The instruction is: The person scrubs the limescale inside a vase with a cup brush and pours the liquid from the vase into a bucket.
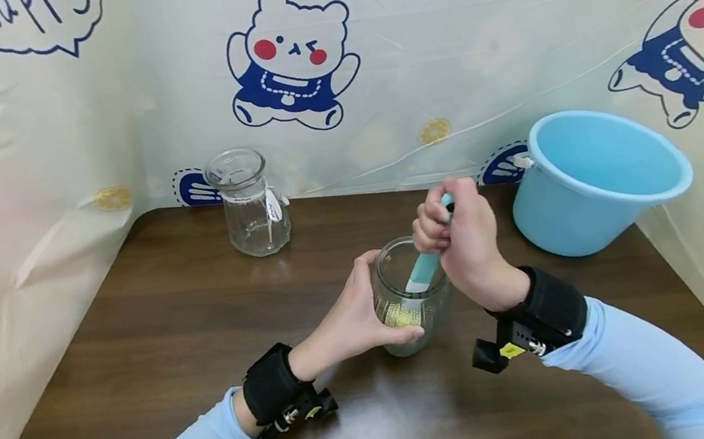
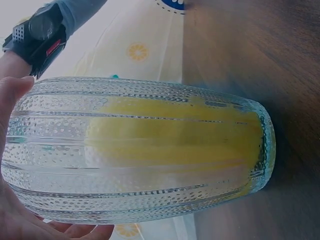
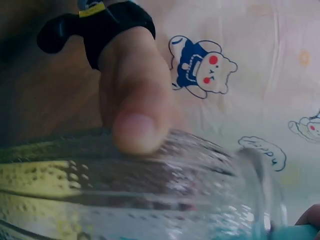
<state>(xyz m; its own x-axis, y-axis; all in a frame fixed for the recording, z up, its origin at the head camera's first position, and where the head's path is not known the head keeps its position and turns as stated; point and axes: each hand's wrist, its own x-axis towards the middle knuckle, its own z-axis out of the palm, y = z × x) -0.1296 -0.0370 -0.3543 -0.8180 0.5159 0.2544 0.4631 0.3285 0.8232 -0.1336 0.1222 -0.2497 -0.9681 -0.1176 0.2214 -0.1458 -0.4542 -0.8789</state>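
A ribbed clear glass jar (image 1: 434, 313) stands on the table, its wall covered in small raised dots. My left hand (image 1: 356, 317) grips it from the left, thumb across the near side, fingers round the far side. Fisted over the mouth, my right hand (image 1: 464, 240) holds the turquoise handle of a bottle brush (image 1: 425, 269). The brush slants down through the rim, with a white neck below the handle. Inside the jar its yellow head (image 2: 190, 132) shows through the glass, reaching close to the base. In the right wrist view, my left thumb (image 3: 137, 132) presses on the glass.
A second clear glass jar (image 1: 257, 222), flared at the rim and with a white tag (image 1: 272, 205), stands at the back left. At the back right a light blue bucket (image 1: 576, 209) leans. Patterned sheeting (image 1: 439, 70) walls off the back and sides of the wooden table (image 1: 190, 327).
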